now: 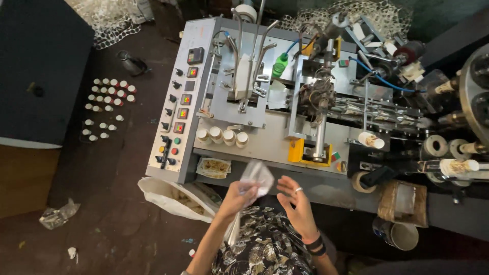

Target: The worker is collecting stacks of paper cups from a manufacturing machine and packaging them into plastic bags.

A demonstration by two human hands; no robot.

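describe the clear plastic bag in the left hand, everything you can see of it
The thin, clear, crinkled plastic bag looks like soft film, whitish where light catches it. It is bunched and held up in the air by the fingertips of the left hand, in front of the grey machine table's edge. The open right hand sits beside it, not touching.

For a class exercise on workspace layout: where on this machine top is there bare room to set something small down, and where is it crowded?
Bare metal lies on the front shelf between the four paper cups and the yellow bracket, and along the front ledge beyond the right hand. The mechanism and rollers at right are crowded.
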